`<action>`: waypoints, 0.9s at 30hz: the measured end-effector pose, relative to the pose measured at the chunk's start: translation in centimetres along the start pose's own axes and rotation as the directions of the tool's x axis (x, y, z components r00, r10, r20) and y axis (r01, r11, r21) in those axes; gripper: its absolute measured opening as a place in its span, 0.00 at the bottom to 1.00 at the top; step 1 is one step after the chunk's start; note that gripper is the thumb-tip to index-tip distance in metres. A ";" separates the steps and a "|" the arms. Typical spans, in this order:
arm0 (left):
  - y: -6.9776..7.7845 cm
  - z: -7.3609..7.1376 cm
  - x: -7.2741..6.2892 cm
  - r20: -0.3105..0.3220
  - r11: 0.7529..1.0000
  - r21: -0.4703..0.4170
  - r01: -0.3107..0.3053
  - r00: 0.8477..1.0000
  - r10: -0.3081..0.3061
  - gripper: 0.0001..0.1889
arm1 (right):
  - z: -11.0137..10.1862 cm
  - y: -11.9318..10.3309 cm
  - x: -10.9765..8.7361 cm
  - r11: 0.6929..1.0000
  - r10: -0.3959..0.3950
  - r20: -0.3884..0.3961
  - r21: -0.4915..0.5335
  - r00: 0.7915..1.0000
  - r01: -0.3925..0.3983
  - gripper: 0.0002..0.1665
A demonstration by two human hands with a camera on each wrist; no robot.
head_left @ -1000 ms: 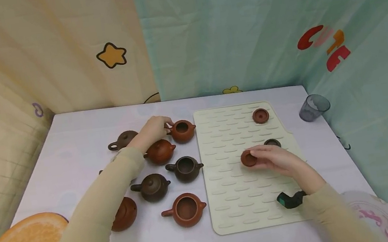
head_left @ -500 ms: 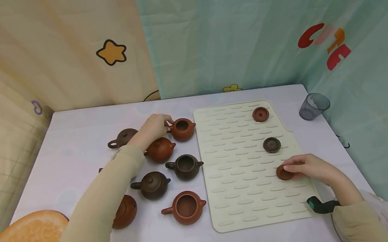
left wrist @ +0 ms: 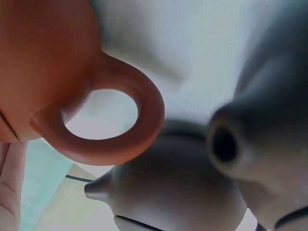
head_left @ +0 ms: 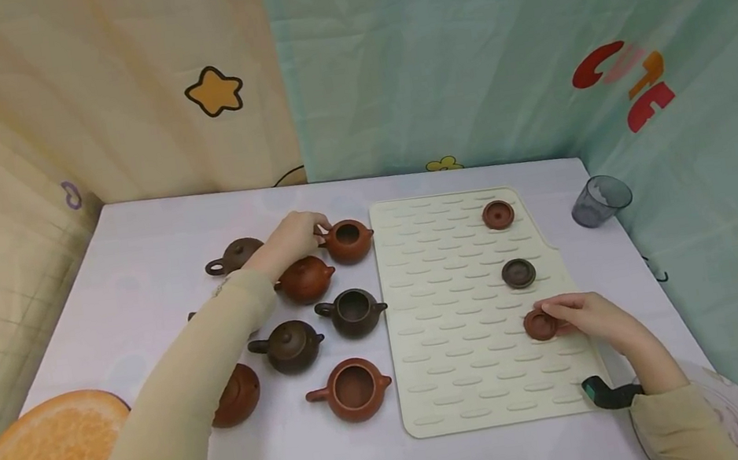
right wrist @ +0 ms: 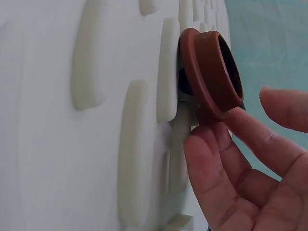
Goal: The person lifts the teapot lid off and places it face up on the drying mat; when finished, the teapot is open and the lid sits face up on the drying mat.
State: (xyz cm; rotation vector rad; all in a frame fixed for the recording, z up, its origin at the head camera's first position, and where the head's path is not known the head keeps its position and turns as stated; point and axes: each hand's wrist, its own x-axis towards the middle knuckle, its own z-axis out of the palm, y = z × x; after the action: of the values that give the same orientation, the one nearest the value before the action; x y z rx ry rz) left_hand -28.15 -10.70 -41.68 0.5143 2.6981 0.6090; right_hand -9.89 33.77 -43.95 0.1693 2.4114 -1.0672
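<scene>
My left hand [head_left: 290,242] grips the handle of a lidless reddish-brown teapot [head_left: 350,249] at the back of the group. In the left wrist view its fingers [left wrist: 10,185] show only at the edge, beyond a nearer lidded brown teapot [left wrist: 45,62]. Over the white mat [head_left: 463,359], my right hand [head_left: 590,318] holds a small reddish-brown teapot lid [head_left: 536,327] by its edge. The lid's hollow side faces up, and fingertips [right wrist: 236,115] meet its rim in the right wrist view. Two more upturned lids, one reddish [head_left: 498,215] and one dark [head_left: 518,274], lie farther back on the mat.
A lidless dark teapot [head_left: 355,314], a lidded dark one [head_left: 290,348] and an open reddish one [head_left: 353,393] stand left of the mat. A grey glass [head_left: 599,201] stands near the right edge. An orange-slice seat [head_left: 51,448] is at front left.
My right hand has moved right and toward me with the lid, bringing it in front of the dark lid, and lowered it to the mat. My left hand stays on the teapot handle.
</scene>
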 end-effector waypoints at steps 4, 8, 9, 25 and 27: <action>0.0 0.0 -0.1 0.012 1.000 -0.011 0.003 1.000 -0.003 0.16 | 0.2 -0.7 0.0 0.987 -0.039 -0.137 -0.162 0.990 0.017 0.33; 0.3 -0.6 -0.7 -0.009 1.000 -0.012 -0.014 1.000 0.014 0.19 | 0.8 -2.3 0.0 0.972 -0.126 -0.258 -0.226 0.958 0.067 0.31; 0.4 -0.8 -1.0 -0.022 1.000 -0.012 -0.021 1.000 0.021 0.19 | 1.0 -2.9 0.1 0.971 -0.153 -0.269 -0.218 0.951 0.095 0.30; -3.5 -1.8 -9.3 -0.086 0.997 -0.007 -0.072 0.994 0.071 0.17 | 9.0 -16.7 7.3 0.869 -0.495 -0.073 -0.042 0.866 0.493 0.16; -4.1 -1.6 -9.7 -0.086 0.998 -0.020 -0.062 0.994 0.060 0.17 | 10.2 -18.7 8.2 0.854 -0.518 -0.045 -0.071 0.854 0.515 0.15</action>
State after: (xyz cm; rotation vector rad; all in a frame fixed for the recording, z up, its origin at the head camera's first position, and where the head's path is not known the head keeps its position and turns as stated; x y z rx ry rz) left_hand -21.37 -18.69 -39.95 0.5794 2.7611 0.6919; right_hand -18.75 12.91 -41.37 -0.5070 2.6105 -1.2248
